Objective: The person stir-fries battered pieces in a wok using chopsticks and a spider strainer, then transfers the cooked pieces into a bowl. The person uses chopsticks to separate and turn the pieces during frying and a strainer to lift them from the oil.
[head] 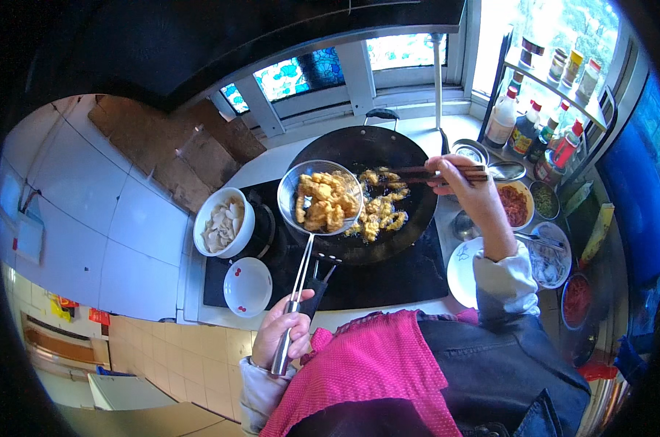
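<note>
My left hand point(284, 331) grips the metal handle of a wire-mesh strainer point(293, 185), held over the left part of a dark wok point(330, 143). Golden battered fried pieces point(325, 203) are heaped in the strainer. Above the wok's right rim, my right hand point(454, 173) holds a pair of wooden chopsticks point(414, 173) that point left over the oil. More fried pieces point(383, 210) float in the oil in a loose cluster near the chopstick tips. Whether the tips touch a piece is hard to tell. The wok's handle point(317, 292) points toward me.
A white bowl of pale slices point(222, 225) and a small white bowl point(248, 287) stand left of the wok. To the right are a white plate point(464, 273), a bowl of red chopped food point(513, 205) and a bowl of pale strips point(548, 262). Sauce bottles point(502, 117) fill a rack behind.
</note>
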`<state>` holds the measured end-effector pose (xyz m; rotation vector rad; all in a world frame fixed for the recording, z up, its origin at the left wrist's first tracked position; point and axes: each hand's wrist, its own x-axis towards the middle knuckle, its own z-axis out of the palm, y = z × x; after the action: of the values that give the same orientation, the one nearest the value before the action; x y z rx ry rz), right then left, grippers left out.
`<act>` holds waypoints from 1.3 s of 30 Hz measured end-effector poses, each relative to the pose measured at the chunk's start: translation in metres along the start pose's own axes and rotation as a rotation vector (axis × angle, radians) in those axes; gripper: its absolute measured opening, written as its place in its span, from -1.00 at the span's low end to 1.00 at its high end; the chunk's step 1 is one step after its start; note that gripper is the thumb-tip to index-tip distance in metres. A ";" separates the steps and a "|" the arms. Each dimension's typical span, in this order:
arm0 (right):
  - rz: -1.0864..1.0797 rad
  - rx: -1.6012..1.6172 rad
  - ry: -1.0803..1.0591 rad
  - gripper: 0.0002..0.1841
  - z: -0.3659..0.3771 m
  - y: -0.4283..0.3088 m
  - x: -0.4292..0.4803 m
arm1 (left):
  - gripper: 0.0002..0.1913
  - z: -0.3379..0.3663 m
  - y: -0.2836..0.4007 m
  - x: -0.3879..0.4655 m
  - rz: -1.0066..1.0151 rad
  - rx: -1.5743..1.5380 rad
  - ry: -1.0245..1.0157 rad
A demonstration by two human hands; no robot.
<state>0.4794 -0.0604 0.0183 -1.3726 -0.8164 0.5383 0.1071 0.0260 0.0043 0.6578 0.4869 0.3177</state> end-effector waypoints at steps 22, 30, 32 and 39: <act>0.091 -0.038 0.092 -0.75 0.014 0.082 0.012 | -0.54 0.014 -0.010 -0.009 0.066 0.031 0.084; 0.090 0.207 0.169 -0.73 -0.012 0.065 0.011 | -0.54 0.024 -0.020 -0.008 0.073 0.049 0.109; 0.095 0.260 0.152 -0.71 -0.015 0.057 0.010 | -0.54 0.027 -0.023 -0.006 0.075 0.049 0.116; 0.115 0.407 0.100 -0.67 -0.033 0.062 0.014 | -0.54 0.039 -0.035 -0.002 0.076 0.031 0.133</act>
<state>0.5211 -0.0617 -0.0402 -1.0640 -0.5131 0.6781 0.1302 -0.0206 0.0095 0.6888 0.5953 0.4285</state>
